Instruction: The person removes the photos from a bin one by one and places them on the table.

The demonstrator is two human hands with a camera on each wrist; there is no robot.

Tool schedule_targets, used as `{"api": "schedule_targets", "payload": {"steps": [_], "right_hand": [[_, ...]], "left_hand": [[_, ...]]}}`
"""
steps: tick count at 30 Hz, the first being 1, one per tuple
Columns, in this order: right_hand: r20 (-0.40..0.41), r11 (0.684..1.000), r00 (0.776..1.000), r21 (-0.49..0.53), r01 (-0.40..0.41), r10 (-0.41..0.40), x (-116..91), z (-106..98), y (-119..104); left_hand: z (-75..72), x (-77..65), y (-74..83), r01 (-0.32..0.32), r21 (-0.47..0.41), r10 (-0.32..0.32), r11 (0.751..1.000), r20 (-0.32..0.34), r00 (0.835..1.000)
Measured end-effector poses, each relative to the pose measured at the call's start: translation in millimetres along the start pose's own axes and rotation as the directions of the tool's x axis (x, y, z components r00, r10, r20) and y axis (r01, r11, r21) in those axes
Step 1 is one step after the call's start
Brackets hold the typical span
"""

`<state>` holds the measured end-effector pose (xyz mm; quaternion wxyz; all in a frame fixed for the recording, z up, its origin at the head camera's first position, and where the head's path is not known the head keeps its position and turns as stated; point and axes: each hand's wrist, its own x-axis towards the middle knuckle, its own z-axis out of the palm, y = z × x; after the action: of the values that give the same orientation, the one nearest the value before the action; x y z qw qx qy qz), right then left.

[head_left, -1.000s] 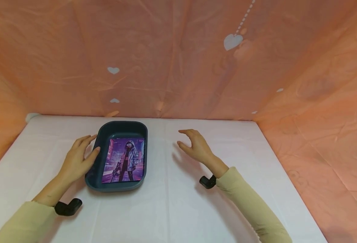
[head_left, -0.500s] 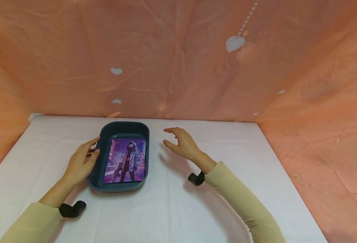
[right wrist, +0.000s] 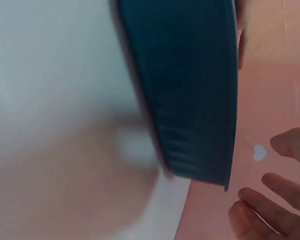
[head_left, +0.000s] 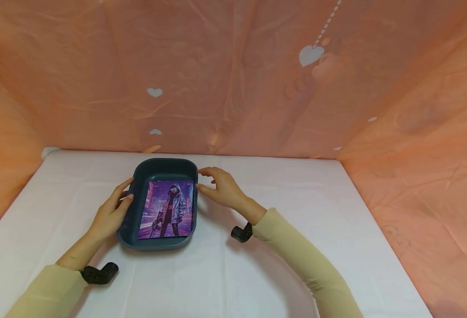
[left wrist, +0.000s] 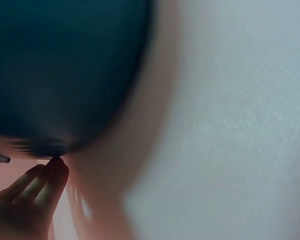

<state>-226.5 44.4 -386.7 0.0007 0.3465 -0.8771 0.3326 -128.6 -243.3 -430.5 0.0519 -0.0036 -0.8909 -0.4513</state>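
A dark blue-grey rounded tray [head_left: 129,227] stands left of centre on the white table. Inside it lies a flat rectangular picture [head_left: 166,210], purple and pink, showing a hooded figure in a shiny jacket. My left hand [head_left: 110,216] is at the tray's left side, thumb by the rim and fingertips touching the outer wall; in the left wrist view its fingers [left wrist: 54,175] look fairly straight. On the other side my right hand [head_left: 225,190] has thumb and index finger spread close to the right rim. In the right wrist view its fingers [right wrist: 285,190] appear apart from the tray.
A white cloth [head_left: 297,198] covers the table. Behind it hangs an orange curtain [head_left: 225,88] with white hearts, and orange sheets also close in the left and right sides. Each wrist carries a black camera mount [head_left: 100,274].
My right hand has moved left across the table to the tray's right rim. My left hand has settled closer against the left side. The picture stays in the tray.
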Motion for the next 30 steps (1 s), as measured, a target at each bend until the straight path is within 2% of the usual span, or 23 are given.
{"api": "schedule_targets", "payload": {"steps": [6, 10, 13, 17, 25, 30], "right_hand": [[0.022, 1.0, 1.0, 0.025, 0.002, -0.003, 15, 7, -7], [0.102, 0.997, 0.995, 0.077, -0.023, 0.015, 29, 9, -14], [0.185, 0.992, 0.981, 0.098, -0.082, 0.063, 39, 10, -20], [0.265, 0.989, 0.958, 0.072, -0.133, 0.11, 50, 12, -29], [0.358, 0.984, 0.922, 0.046, -0.173, 0.145, 70, 22, -38], [0.391, 0.971, 0.897, 0.03, -0.235, 0.205, 78, 30, -42]], "left_hand": [[-0.3, -0.4, -2.8, 0.013, -0.028, -0.013, 1.0, 0.007, 1.0], [0.1, -1.3, -3.0, 0.023, -0.045, -0.023, 0.999, 0.004, 1.0], [0.9, -1.7, -1.7, 0.031, -0.059, -0.03, 0.998, 0.009, 1.0], [1.8, -2.2, 0.3, 0.045, -0.073, -0.044, 0.996, 0.023, 0.999], [2.5, -2.5, 0.5, 0.057, -0.083, -0.054, 0.995, 0.029, 0.998], [2.5, -2.6, -0.7, 0.082, -0.092, -0.079, 0.992, 0.038, 0.996]]}}
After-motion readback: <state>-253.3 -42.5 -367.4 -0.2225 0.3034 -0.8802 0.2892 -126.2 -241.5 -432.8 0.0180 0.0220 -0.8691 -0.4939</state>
